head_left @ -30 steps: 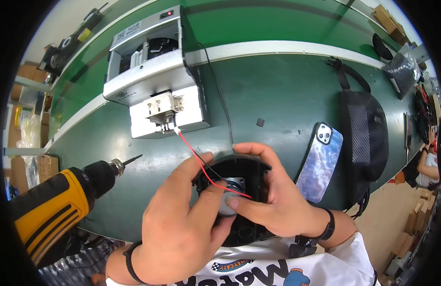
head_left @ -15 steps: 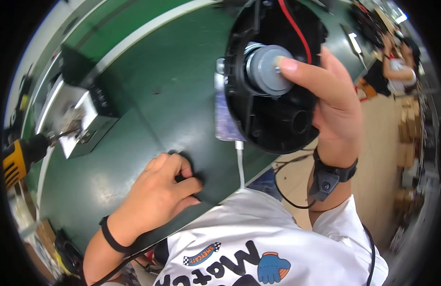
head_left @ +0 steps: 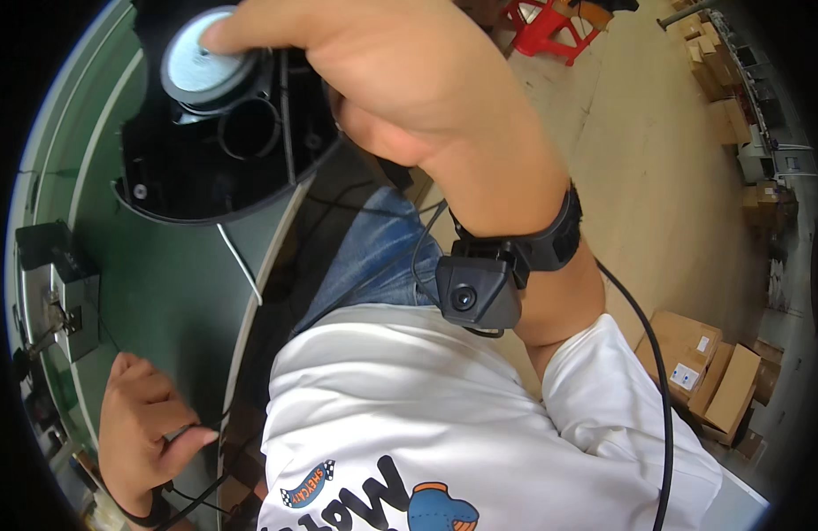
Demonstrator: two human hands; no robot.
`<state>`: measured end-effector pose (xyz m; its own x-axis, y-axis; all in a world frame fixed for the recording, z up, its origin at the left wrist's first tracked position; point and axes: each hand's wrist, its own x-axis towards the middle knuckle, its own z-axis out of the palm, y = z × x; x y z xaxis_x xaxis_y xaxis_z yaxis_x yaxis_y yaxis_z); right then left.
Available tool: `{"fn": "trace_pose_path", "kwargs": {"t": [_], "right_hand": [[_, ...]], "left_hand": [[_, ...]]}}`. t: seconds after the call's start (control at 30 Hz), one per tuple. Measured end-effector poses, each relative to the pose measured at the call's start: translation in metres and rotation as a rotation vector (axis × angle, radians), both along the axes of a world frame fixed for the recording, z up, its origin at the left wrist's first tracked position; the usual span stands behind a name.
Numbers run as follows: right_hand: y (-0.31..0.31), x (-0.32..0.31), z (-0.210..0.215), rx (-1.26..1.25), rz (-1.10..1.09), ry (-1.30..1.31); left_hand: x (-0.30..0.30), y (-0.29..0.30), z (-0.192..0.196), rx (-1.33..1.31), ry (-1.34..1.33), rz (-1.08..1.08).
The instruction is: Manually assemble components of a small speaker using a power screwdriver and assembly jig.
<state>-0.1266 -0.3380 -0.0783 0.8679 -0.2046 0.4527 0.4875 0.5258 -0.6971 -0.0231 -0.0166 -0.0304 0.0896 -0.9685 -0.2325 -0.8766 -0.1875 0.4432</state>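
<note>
Black plastic housing [head_left: 192,164] is up in the air over the counter [head_left: 174,305], blocking the view of part of its right edge. Open shell, curved rim, smooth inside, thin ribs, round port [head_left: 249,129], screw bosses near the rim. Matte silver disc [head_left: 196,66], flat and round, sits in it.

Right hand [head_left: 382,71]: grip pinches the housing, thumb flat on the disc, fingers hidden behind the shell. Strapped camera [head_left: 471,292] on that wrist, black, boxy.

Left hand [head_left: 148,420]: low over the counter, near its right edge, well apart from the housing. Fingers curled, thumb out; can't tell if the grip holds anything.

Counter is smooth green with a pale edge strip. White cable [head_left: 239,261] runs over it from behind the housing to that edge. Silver metal machine [head_left: 81,310], boxy, stands on the counter's left part; bare counter between it and the cable.

Right of the counter: smooth pale floor [head_left: 643,177], red plastic stool [head_left: 550,31], cardboard boxes [head_left: 692,367] with crisp corners.
</note>
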Motion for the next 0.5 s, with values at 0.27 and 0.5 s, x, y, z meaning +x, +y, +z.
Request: {"fn": "trace_pose_path", "kwargs": {"t": [0.27, 0.5], "right_hand": [[0.034, -0.014, -0.004, 0.075, 0.071, 0.091], [0.045, 0.007, -0.023, 0.045, 0.104, 0.067]], "left_hand": [[-0.029, 0.092, 0.014, 0.178, -0.272, 0.310], [-0.042, 0.141, 0.006, 0.078, -0.419, 0.509]]}}
